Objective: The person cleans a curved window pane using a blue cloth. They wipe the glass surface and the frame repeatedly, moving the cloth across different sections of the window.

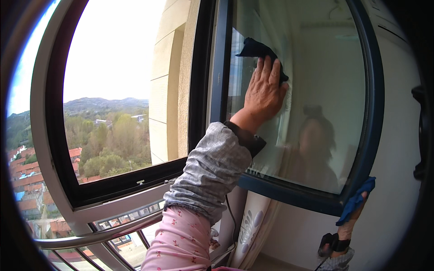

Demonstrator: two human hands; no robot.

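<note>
An open window sash with a dark blue frame (289,197) fills the right half of the view. My left hand (266,90) holds a dark blue cloth (261,49) against its glass (325,72), fingers together and pointing up. The cloth spreads past the fingertips, one corner sticking out to the left. At the sash's lower right corner, my right hand (347,226) grips a brighter blue cloth (357,201) at the frame's edge. That cloth hides most of its fingers. Dark bands circle both wrists.
Left of the sash, the dark window opening (131,192) faces trees, red roofs and hills. A metal railing (104,237) crosses below it. Under the sash hangs a patterned pale curtain (247,230), with a thin dark cable (231,217) beside it. A white wall (294,235) stands behind.
</note>
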